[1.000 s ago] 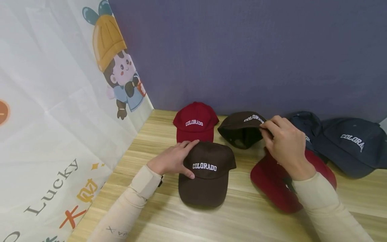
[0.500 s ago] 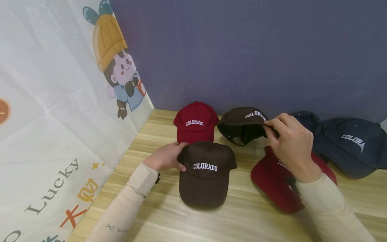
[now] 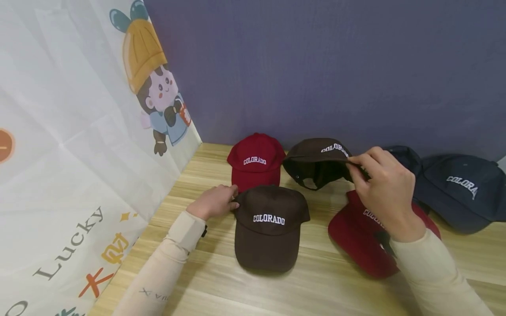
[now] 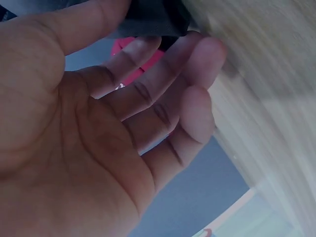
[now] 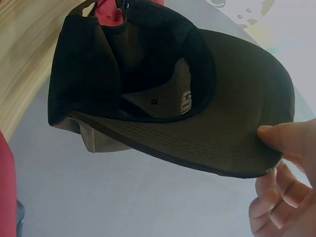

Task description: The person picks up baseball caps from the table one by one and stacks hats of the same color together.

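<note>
My right hand pinches the brim of a brown cap lettered COLORADO, its brim lifted so that the dark inside shows. In the right wrist view, the thumb lies on the underside of that brim. Nearer the front, a second brown cap rests upright on the table, brim forward. My left hand grips its back left edge between thumb and curled fingers; in the left wrist view, the dark cloth meets the thumb, and the exact contact is partly hidden.
Behind the front brown cap stands a red cap. Another red cap lies under my right wrist. Two navy caps, one at far right and one partly hidden, sit by the blue-grey back wall. A printed white sheet borders the left.
The right hand has drawn the rear brown cap slightly right and up, showing more of its inside. My left hand has slid off the front cap's crown to its back left edge.
</note>
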